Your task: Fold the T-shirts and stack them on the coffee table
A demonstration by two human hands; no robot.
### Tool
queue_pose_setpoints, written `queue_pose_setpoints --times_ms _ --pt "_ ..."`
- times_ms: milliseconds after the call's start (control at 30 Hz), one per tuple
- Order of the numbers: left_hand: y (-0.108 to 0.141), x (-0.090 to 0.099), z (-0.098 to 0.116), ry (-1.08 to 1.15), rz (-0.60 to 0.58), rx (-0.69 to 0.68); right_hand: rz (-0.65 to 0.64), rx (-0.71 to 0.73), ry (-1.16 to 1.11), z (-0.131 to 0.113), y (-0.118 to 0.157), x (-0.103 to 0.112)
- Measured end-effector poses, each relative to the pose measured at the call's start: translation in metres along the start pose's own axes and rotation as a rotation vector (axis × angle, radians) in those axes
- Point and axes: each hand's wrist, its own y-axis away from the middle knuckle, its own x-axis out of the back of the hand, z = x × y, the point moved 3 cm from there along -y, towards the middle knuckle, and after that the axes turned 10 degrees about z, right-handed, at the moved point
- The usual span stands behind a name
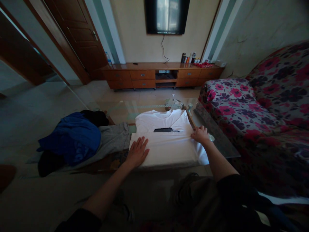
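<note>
A white T-shirt [166,148] lies on a glass-topped table [217,141], its lower part folded up over a dark print and its neckline towards the TV. My left hand [138,152] rests flat on the left side of the folded part, fingers spread. At the right edge of the fold, my right hand [201,134] has its fingers curled in and pressed together on the white fabric. Some white cloth hangs below my right wrist.
Left of the shirt are grey cloth [116,137], a blue garment [74,135] and black clothing [49,162]. Small glass cups [211,138] and an ashtray-like dish with tissues [175,103] are near the table's right side. A floral sofa [236,103] stands right, a TV cabinet [142,75] beyond.
</note>
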Motion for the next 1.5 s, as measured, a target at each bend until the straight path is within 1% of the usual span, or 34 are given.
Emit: queue_pose_setpoints --times_ms 167,233,300,400,467,533,600,667,700,800,900,1033,1100,1200,1267,1333,1400,1433,1500 --pt "-0.002 -0.001 0.005 -0.141 -0.048 0.025 0.005 -0.030 -0.101 0.003 -0.013 0.000" --pt "-0.002 -0.001 0.006 -0.186 -0.061 0.051 0.033 -0.027 -0.138 0.004 -0.016 0.002" --pt "-0.002 0.000 0.007 -0.203 -0.066 0.070 0.088 -0.048 -0.138 0.007 -0.015 0.005" --pt "-0.001 0.003 0.005 -0.190 -0.054 0.100 0.161 -0.169 -0.084 0.014 -0.008 0.006" --pt "-0.002 0.006 -0.001 -0.175 -0.032 0.136 0.150 -0.284 -0.067 0.021 -0.003 0.004" --pt "-0.006 0.010 -0.011 -0.166 0.004 0.216 0.112 -0.373 -0.074 0.028 0.000 0.002" --pt "-0.013 0.014 -0.025 -0.151 0.039 0.347 0.070 -0.410 -0.102 0.034 -0.001 -0.001" --pt "-0.021 0.015 -0.040 -0.108 0.063 0.452 0.036 -0.409 -0.157 0.038 -0.004 -0.004" --pt "-0.026 0.015 -0.046 -0.073 0.073 0.471 0.023 -0.401 -0.187 0.038 -0.007 -0.005" --pt "-0.039 0.012 -0.059 0.060 0.118 0.444 0.031 -0.374 -0.254 0.036 -0.014 -0.008" --pt "-0.044 0.007 -0.067 0.166 0.146 0.442 0.102 -0.360 -0.282 0.034 -0.019 -0.008" --pt "-0.045 0.005 -0.073 0.216 0.180 0.482 0.249 -0.272 -0.365 0.033 -0.020 -0.002" --pt "-0.044 0.009 -0.075 0.226 0.220 0.515 0.255 -0.248 -0.429 0.035 -0.019 -0.001" --pt "-0.042 0.021 -0.074 0.228 0.315 0.561 0.233 -0.272 -0.521 0.040 -0.015 -0.001" --pt "-0.041 0.030 -0.071 0.214 0.396 0.585 0.262 -0.297 -0.558 0.043 -0.013 0.000" --pt "-0.042 0.034 -0.069 0.192 0.450 0.590 0.301 -0.305 -0.575 0.044 -0.011 0.002" --pt "-0.043 0.033 -0.068 0.163 0.435 0.576 0.294 -0.292 -0.552 0.043 -0.011 0.004" --pt "-0.044 0.029 -0.068 0.147 0.396 0.567 0.268 -0.271 -0.509 0.041 -0.011 0.004" --pt "-0.044 0.020 -0.067 0.106 0.273 0.555 0.204 -0.211 -0.387 0.036 -0.011 0.004"
